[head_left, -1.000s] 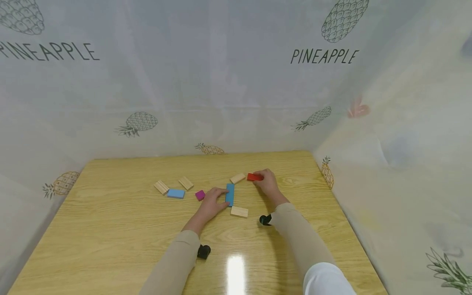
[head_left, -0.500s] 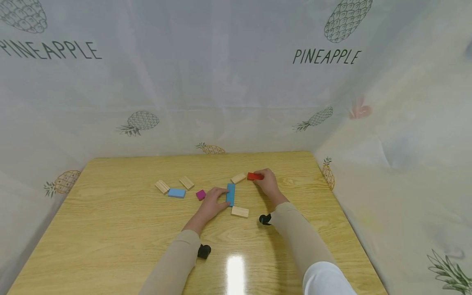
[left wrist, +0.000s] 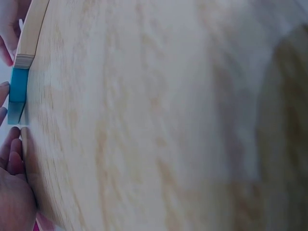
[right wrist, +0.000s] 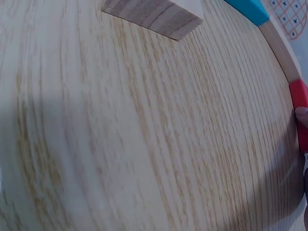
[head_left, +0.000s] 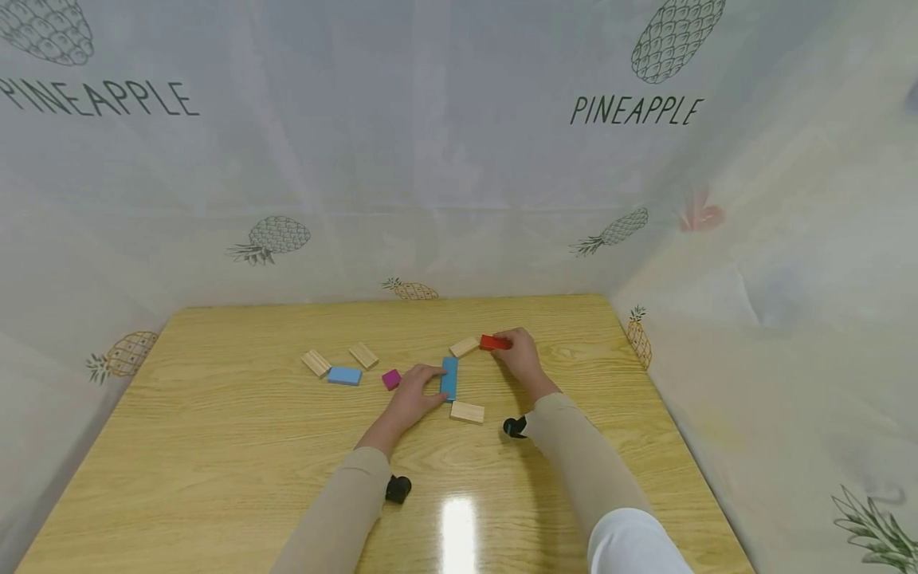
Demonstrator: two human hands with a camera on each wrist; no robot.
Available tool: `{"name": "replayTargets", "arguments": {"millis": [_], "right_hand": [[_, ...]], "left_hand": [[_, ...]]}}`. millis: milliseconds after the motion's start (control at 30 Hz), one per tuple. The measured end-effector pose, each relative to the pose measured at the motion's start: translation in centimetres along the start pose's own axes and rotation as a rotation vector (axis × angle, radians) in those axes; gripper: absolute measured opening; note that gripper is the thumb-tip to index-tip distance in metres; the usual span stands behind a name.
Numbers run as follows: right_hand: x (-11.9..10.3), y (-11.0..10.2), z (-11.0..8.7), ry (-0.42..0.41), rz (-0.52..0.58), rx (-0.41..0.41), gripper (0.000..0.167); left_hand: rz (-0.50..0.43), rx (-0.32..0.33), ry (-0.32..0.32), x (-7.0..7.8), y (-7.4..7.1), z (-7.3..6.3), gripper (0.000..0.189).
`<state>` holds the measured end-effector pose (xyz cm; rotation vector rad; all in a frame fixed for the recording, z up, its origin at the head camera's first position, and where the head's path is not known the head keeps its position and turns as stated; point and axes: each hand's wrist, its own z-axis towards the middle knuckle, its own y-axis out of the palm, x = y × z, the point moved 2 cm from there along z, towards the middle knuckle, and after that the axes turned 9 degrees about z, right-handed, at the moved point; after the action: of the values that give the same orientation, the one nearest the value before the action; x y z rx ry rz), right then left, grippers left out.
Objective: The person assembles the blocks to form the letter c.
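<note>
My right hand point(head_left: 518, 353) pinches a red block point(head_left: 488, 342) at its right part. In the right wrist view the left end of this red block point(right wrist: 297, 91) meets the end of a plain wooden block point(right wrist: 284, 45). My left hand point(head_left: 416, 388) has thumb and index finger spread along the left side of a long blue block point(head_left: 449, 379), touching it. That blue block's far end stands at a plain wooden block point(head_left: 464, 347), and another wooden block point(head_left: 468, 412) lies by its near end. A small magenta block point(head_left: 391, 379) lies just left of my left hand.
Farther left on the wooden table point(head_left: 215, 446) lie a light blue block point(head_left: 344, 376) and two wooden pieces, a grooved one point(head_left: 315, 363) and another point(head_left: 363, 355). A pineapple-print cloth point(head_left: 459, 159) hangs behind the table and along its sides.
The red block has shifted very slightly left, narrowing its gap to the wooden block, with my right hand on it. My left hand stays at the blue block.
</note>
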<state>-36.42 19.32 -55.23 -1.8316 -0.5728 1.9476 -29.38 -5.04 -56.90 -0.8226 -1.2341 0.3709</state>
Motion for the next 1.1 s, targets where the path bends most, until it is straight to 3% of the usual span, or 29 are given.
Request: {"name": "replayTargets", "arguments": {"millis": [600,1100], "right_hand": [[0.08,0.2,0.15,0.014,-0.002,0.01,0.036],[0.1,0.26,0.15,0.02,-0.01,0.005,0.036]], "left_hand": [[0.003,-0.028,-0.036,0.06,-0.01,-0.07,0.046],[-0.012,-0.008,-0.016,0.27,-0.14,-0.11,0.044]]}}
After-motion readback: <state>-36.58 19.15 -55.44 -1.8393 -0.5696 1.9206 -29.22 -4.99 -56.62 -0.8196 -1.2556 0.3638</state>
